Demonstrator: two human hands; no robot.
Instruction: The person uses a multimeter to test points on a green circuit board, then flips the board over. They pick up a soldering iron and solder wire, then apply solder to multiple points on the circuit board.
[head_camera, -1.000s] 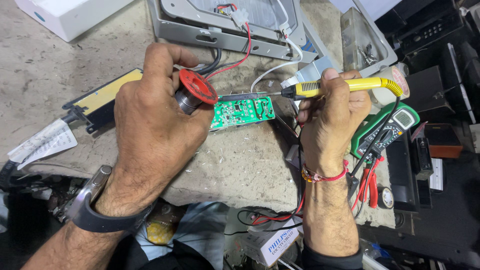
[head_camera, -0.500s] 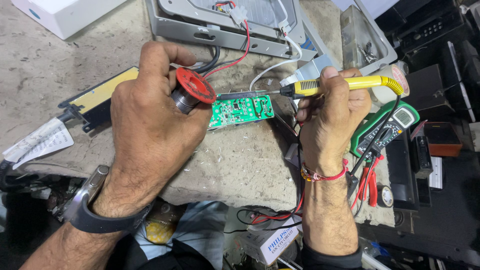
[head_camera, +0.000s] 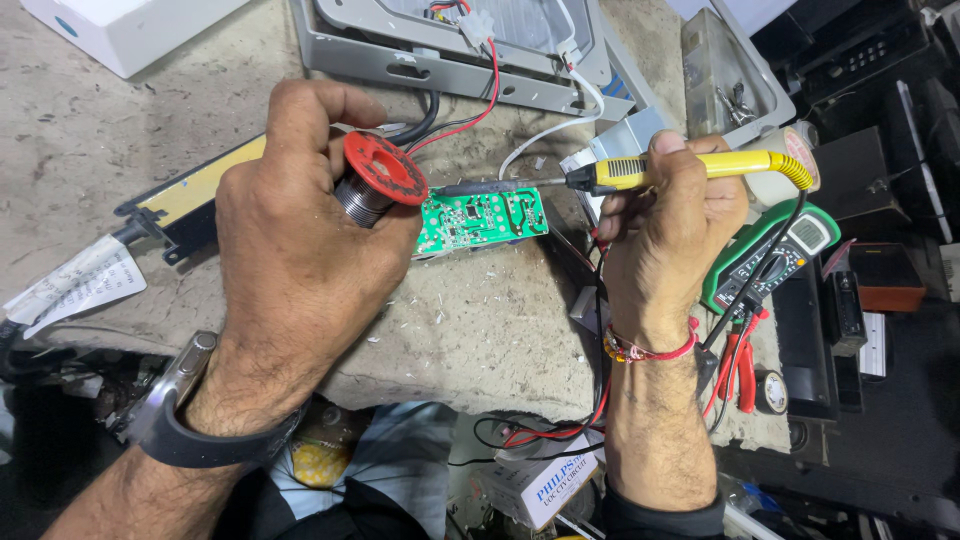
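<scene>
Solder spool (head_camera: 378, 172) raised slightly, soldering iron (head_camera: 640, 171) unmoved over circuit board (head_camera: 482, 220)

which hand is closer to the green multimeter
Right. The right hand, holding the yellow soldering iron, sits just beside the multimeter, on its left edge. The left hand, gripping the red solder spool, is far across the green circuit board.
</scene>
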